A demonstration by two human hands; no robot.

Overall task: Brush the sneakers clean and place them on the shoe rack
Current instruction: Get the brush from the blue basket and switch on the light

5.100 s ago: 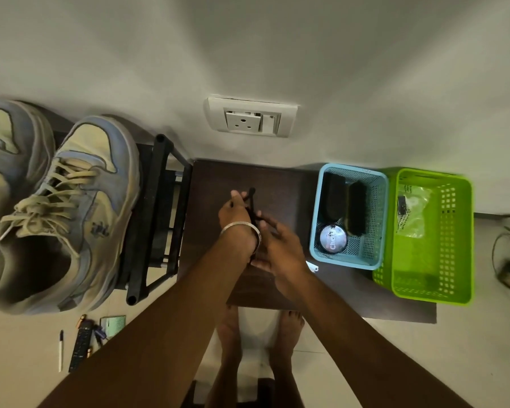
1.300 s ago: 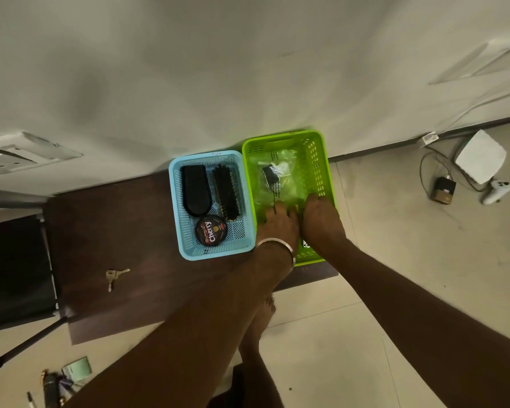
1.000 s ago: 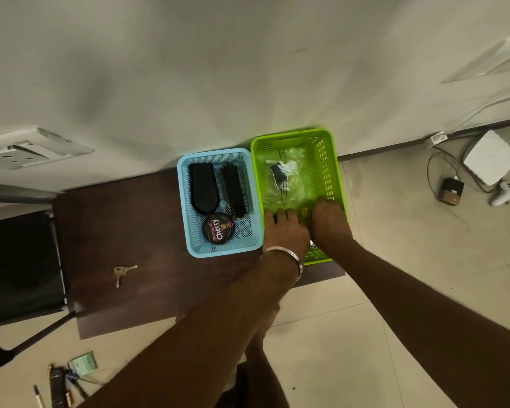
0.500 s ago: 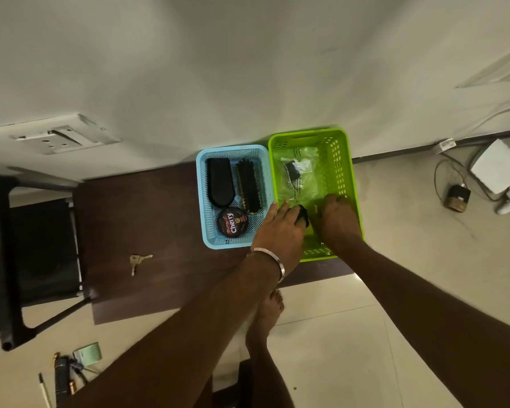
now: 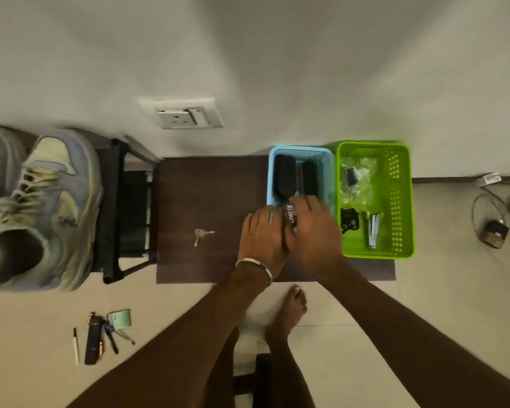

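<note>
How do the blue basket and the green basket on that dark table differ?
The blue basket is smaller and pale blue; the green basket is larger, bright lime. The blue basket holds two dark brushes, while the green basket holds a clear plastic bag and small items. Both hands reach over the blue basket's near end; the green basket is untouched. Both are perforated plastic, side by side against the wall.

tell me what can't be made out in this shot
Head view only:
- Polish tin: mostly covered by left hand and right hand; who grips it is unclear.
- Blue basket: near end hidden by the hands.
- Sneakers: one cut off by the left edge, blurred.
</note>
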